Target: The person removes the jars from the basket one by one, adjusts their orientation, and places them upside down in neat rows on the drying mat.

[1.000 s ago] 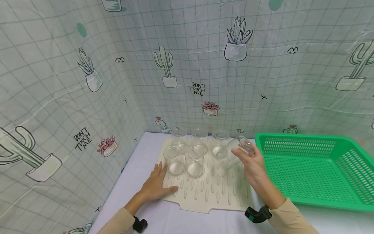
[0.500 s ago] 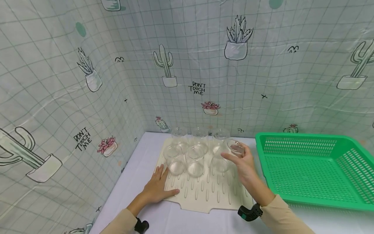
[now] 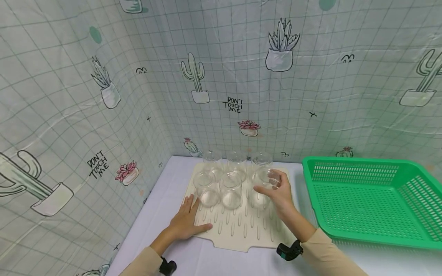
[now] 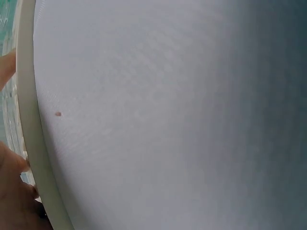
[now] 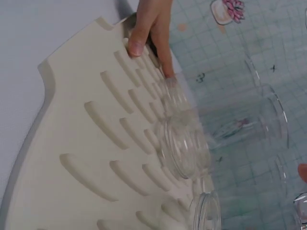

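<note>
My right hand (image 3: 282,194) grips a clear cup (image 3: 258,193) near its rim, thumb on the left and fingers on the far right. That cup is upright over the cream ridged drying board (image 3: 238,239); whether its base touches is hard to tell. To its left stand two clear cups, one nearer the left (image 3: 207,189) and one in the middle (image 3: 230,191). Behind them is a row of three more, with a back right cup (image 3: 261,160) partly hidden. My left hand (image 3: 184,222), fingers spread, rests on the board's left edge; the right wrist view also shows it.
A green plastic basket (image 3: 352,235) with perforated walls stands right of the board. White cloth (image 3: 155,195) covers the table. A cactus-print curtain (image 3: 221,76) hangs behind and on the left.
My right hand has moved left and slightly down with its cup, which went from tilted to upright beside the front cups. The left hand stays on the board.
</note>
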`<state>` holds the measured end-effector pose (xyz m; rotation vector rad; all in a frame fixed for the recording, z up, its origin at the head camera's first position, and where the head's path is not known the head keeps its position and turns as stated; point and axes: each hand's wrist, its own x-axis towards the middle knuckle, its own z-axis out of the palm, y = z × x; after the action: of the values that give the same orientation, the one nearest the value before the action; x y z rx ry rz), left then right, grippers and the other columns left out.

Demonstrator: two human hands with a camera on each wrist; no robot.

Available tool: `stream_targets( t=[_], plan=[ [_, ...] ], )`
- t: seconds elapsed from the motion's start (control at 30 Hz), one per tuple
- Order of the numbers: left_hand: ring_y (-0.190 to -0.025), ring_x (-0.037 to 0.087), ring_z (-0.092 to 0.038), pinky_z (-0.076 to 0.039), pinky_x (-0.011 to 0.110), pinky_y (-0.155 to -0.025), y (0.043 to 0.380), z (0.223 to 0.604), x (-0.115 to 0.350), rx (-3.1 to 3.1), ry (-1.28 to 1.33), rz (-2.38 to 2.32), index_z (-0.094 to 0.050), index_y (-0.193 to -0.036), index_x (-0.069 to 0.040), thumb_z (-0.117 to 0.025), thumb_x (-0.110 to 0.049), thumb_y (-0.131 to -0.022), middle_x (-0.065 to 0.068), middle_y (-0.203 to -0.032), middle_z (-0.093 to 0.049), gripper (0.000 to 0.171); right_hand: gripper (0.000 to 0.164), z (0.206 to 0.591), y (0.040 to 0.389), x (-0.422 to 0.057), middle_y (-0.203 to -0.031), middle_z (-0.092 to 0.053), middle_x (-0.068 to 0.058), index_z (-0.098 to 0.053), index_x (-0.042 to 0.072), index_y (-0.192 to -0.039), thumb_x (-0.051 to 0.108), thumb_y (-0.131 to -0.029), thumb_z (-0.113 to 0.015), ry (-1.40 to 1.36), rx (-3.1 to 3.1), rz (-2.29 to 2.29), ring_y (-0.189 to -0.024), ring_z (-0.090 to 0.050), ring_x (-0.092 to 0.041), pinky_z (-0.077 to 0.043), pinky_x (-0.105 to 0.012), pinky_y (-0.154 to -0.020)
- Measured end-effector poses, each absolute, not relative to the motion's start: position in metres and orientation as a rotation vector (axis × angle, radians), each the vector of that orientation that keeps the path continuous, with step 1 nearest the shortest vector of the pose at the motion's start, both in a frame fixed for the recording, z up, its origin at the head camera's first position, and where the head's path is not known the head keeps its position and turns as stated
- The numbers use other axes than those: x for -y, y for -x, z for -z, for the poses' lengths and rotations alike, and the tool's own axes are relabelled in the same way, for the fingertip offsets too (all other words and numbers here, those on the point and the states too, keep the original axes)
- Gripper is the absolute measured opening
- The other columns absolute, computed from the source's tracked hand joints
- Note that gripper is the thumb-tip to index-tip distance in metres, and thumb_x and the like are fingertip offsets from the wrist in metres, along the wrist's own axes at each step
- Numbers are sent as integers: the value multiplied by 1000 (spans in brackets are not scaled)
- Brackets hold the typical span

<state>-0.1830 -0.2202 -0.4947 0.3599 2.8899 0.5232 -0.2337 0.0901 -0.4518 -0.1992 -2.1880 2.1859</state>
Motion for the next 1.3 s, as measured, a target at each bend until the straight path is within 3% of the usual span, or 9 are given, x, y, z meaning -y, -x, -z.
stream_targets(
  t=[0.27,1.3],
  plan=[
    [-137,37,-1,-17,56,-106,184,496,220,-2881,-347,-532,-19,-146,-2,-53,-71,-75,20,-151,-5,105,83,458,235,-86,-135,-37,-9,-34,11,-133,14,-66,-83,171,2270,-2110,-128,-27,-33,-28,-49,-102],
    [-138,37,1,-16,55,-106,185,499,221,-2865,-342,-539,-17,-146,-2,-52,-72,-74,19,-152,-3,106,87,469,243,-78,-137,-34,-9,-32,12,-134,17,-64,-85,38,2399,-2000,-126,-30,-34,-33,-52,-98]
  ],
)
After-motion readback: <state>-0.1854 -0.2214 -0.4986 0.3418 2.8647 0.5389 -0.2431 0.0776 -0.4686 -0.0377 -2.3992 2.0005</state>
